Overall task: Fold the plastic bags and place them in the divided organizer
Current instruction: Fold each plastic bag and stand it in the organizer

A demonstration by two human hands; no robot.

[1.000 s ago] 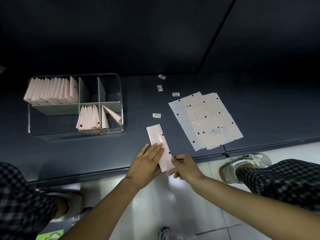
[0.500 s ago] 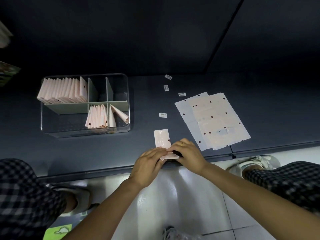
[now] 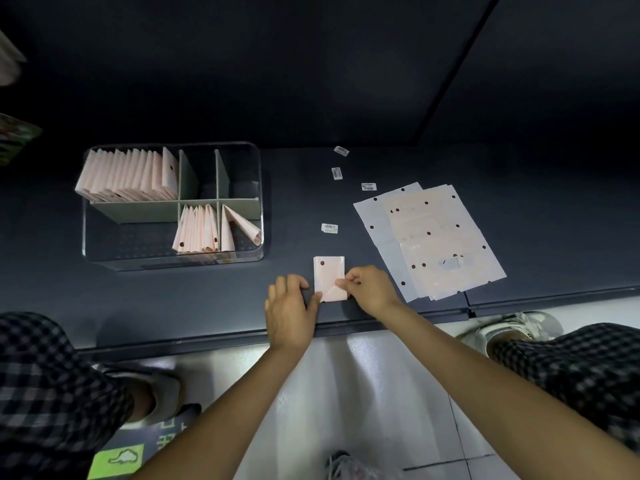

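Both our forearms reach in from 6 o'clock to the shelf [image 3: 173, 306] edge. Our left hand [image 3: 289, 308] lies knuckles up, fingers curled, thumb touching the folded bag's [image 3: 329, 277] left edge. Our right hand [image 3: 369, 289] pinches the bag's right edge at 3 o'clock. The organizer [image 3: 258, 202] sits at 10 o'clock, the flat bags [image 3: 433, 237] at 2 o'clock. The stickers' [image 3: 329, 228] print is too small to read.

Both hands on folded pink bag [image 3: 328, 276]: right hand [image 3: 369, 289] pinching edge, left hand [image 3: 289, 304] beside.
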